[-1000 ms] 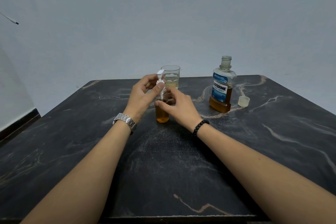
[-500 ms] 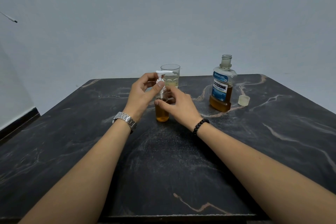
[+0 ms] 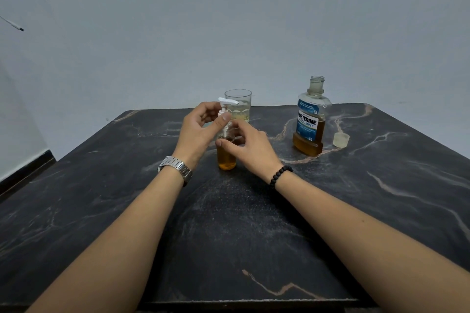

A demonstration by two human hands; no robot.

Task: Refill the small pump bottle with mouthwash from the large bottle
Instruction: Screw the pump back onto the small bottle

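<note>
Since the earlier frame the white pump head (image 3: 227, 102) has been turned, its nozzle now pointing right toward the drinking glass (image 3: 238, 105). Its collar is pinched by the left hand (image 3: 201, 129), while the small pump bottle (image 3: 226, 154), upright on the surface (image 3: 127, 185) and filled with amber mouthwash, is gripped by the right hand (image 3: 250, 146). The uncapped Listerine bottle (image 3: 309, 122) stands well to the right, its cap (image 3: 341, 139) beside it. Whether the collar is fully seated cannot be told.

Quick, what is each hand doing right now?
Left hand: pinching the pump.
Right hand: gripping the small bottle.
</note>
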